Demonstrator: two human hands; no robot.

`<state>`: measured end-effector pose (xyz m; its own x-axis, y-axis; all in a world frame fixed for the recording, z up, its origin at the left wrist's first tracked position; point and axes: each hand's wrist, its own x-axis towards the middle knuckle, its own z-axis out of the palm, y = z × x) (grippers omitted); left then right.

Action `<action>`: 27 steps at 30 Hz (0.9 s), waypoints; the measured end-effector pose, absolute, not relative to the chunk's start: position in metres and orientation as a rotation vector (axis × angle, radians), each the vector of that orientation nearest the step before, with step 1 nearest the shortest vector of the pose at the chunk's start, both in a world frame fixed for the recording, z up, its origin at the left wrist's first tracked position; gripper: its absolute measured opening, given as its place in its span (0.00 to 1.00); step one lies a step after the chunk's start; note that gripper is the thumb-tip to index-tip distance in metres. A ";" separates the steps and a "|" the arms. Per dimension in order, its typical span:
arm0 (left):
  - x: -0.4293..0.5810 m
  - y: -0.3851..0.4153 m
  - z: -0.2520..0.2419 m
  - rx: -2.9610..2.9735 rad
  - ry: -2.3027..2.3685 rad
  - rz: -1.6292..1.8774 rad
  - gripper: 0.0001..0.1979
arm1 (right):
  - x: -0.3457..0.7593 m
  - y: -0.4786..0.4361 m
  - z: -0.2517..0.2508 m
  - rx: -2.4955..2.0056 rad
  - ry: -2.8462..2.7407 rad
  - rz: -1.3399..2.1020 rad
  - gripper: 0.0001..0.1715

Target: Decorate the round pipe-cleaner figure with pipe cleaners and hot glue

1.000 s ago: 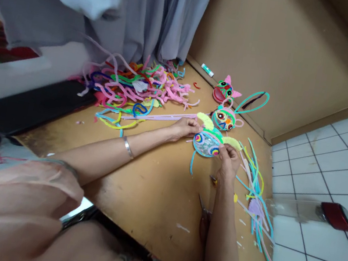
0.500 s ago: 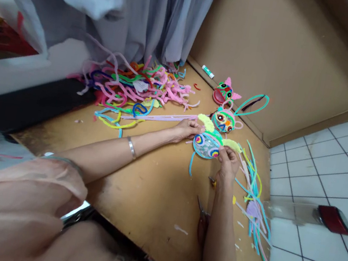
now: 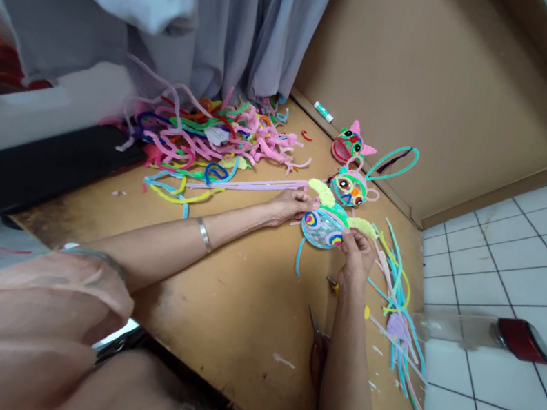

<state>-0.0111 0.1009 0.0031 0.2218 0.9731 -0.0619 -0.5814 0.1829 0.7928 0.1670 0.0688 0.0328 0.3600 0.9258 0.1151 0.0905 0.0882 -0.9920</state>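
Note:
Between my two hands is a round pipe-cleaner face (image 3: 322, 230) with a blue rim, rainbow-ringed eyes and two fuzzy yellow ear-like pieces on top. My left hand (image 3: 295, 207) pinches its left edge, near the left eye. On the other edge, by the right eye, the thumb and fingers of my right hand (image 3: 357, 250) are closed. A loose blue pipe cleaner (image 3: 299, 257) lies just below the face. Right behind it sits a second pipe-cleaner face (image 3: 349, 188) with brown eyes and a tall turquoise loop.
Tangled pipe cleaners (image 3: 223, 130) heap at the table's back left. A red-and-green face (image 3: 349, 145) and a glue stick (image 3: 323, 112) lie by the wooden panel. Scissors (image 3: 317, 345) rest beside my right forearm. More pipe cleaners (image 3: 399, 324) line the right edge, near a clear bottle (image 3: 467, 333).
The whole view has shifted slightly, so things sit a little further left. Both hands keep the same hold on the face.

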 end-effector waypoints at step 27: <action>-0.006 0.102 -0.005 0.738 0.745 1.266 0.20 | 0.168 0.067 0.032 -1.364 -1.010 0.831 0.22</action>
<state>-0.0057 0.1021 -0.0045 0.1429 0.9864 -0.0814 -0.5497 0.1475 0.8222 0.1677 0.0671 0.0321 0.3706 0.9244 0.0904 0.0893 0.0615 -0.9941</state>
